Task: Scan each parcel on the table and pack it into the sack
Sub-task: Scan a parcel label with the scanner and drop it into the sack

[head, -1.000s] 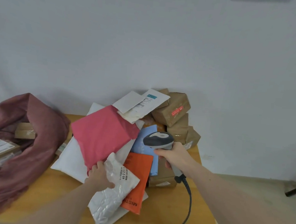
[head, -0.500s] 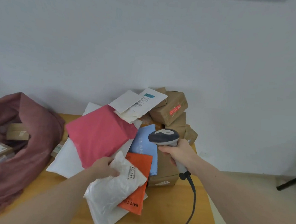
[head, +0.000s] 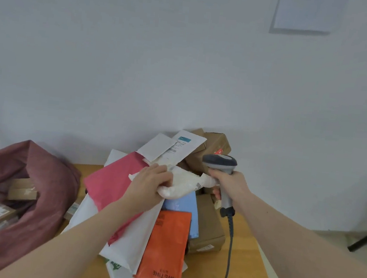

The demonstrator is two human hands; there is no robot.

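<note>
the step in hand looks like the scan of one parcel. at the centre of the frame the left hand (head: 151, 180) grips a crumpled white poly mailer (head: 185, 185), fingers curled over its near end, lifted above the pile. just right of it the right hand (head: 230, 181) is clenched round the handle of the grey barcode scanner (head: 219, 161), whose head sits directly above the mailer's far end.

the next move probably calls for turning the mailer so its label faces the scanner window, then carrying it to the maroon sack (head: 46, 184) at the lower left of the frame, which already holds boxes.

the mailer's label is only a blurred sliver at its right edge. whether the trigger is pressed cannot be told. the scanner cable (head: 227, 255) runs off the bottom edge, and the sack is cut by the left edge.
</note>
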